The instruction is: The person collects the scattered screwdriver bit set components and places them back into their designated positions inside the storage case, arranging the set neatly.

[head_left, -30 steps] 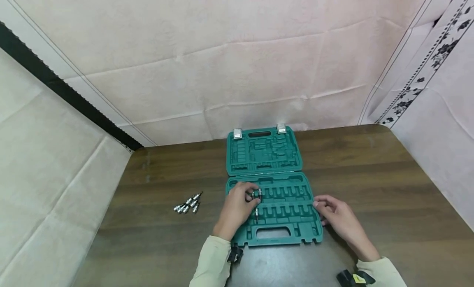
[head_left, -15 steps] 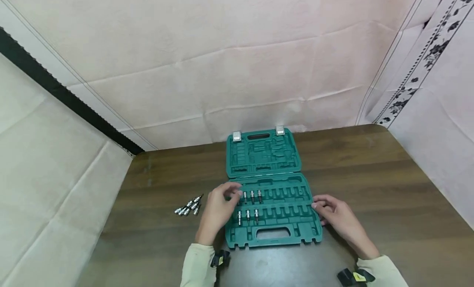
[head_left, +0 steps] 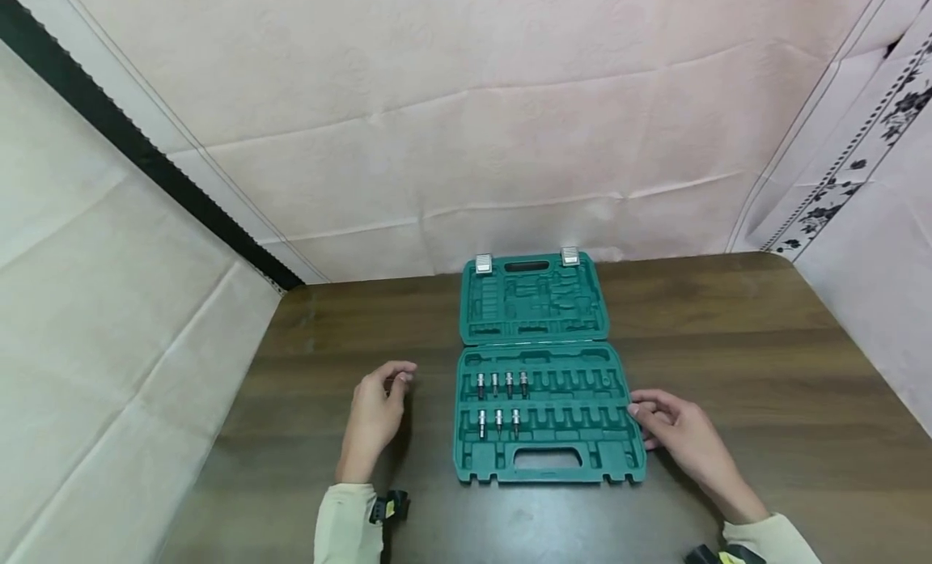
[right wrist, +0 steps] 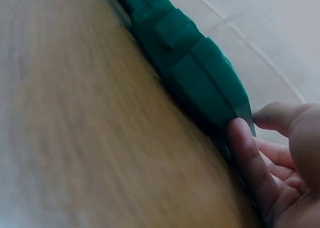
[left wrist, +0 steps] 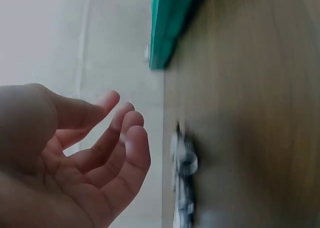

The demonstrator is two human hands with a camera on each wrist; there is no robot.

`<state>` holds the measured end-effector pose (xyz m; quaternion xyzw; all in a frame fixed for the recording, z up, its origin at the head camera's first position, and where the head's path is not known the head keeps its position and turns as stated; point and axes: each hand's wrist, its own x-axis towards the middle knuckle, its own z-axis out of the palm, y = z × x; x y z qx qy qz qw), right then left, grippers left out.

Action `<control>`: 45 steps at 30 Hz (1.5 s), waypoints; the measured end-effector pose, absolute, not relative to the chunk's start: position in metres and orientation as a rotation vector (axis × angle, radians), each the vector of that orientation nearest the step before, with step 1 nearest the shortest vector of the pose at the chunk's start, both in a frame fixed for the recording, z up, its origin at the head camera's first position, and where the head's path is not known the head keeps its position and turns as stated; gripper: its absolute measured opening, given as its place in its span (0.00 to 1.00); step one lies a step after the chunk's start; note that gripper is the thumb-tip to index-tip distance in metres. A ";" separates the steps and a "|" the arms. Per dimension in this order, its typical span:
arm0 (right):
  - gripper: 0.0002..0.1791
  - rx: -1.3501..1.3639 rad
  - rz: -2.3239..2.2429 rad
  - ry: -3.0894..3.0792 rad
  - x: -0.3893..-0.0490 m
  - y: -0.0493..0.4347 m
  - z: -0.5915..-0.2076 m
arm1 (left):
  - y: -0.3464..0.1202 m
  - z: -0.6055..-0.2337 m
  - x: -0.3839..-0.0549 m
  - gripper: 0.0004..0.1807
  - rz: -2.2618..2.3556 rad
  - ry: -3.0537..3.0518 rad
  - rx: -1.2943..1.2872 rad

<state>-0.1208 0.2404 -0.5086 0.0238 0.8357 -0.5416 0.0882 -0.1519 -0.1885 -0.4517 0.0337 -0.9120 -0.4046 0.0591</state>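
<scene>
A green plastic tool case point(head_left: 597, 457) lies unfolded on the table, its lid toward the back wall. Silvery socket bits with dark ends stand in its left slots: several in the upper row point(head_left: 509, 383), 3 in the lower row point(head_left: 498, 422). My right hand point(head_left: 680, 438) pinches the case's right edge between thumb and finger, as the right wrist view also shows. Left of the case, my left hand point(head_left: 374, 414) hovers with loosely bent fingers and nothing in them. A small pile of socket bits point(left wrist: 185, 178) lies on the table near it, hidden behind that hand in the head view.
The brown wooden table point(head_left: 291, 467) has a pale cloth wall point(head_left: 437, 143) along its back and more cloth at both sides. Two metal latches point(head_left: 570, 256) top the lid. The slots right of the seated bits hold nothing.
My left hand has left the slots at the case's left side and moved left over the loose bits. The bits it covered in the case now show. My right hand stays at the edge.
</scene>
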 end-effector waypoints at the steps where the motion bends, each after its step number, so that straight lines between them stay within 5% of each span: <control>1: 0.25 0.072 -1.619 2.482 -0.121 0.241 -0.508 | -0.193 -0.452 -0.152 0.12 -1.205 -2.771 0.122; 21: 0.27 0.066 -1.616 2.451 -0.121 0.245 -0.508 | -0.220 -0.461 -0.132 0.03 -0.880 -3.023 0.184; 45: 0.27 0.078 -1.605 2.438 -0.119 0.242 -0.506 | -0.210 -0.459 -0.132 0.11 -0.695 -3.060 0.046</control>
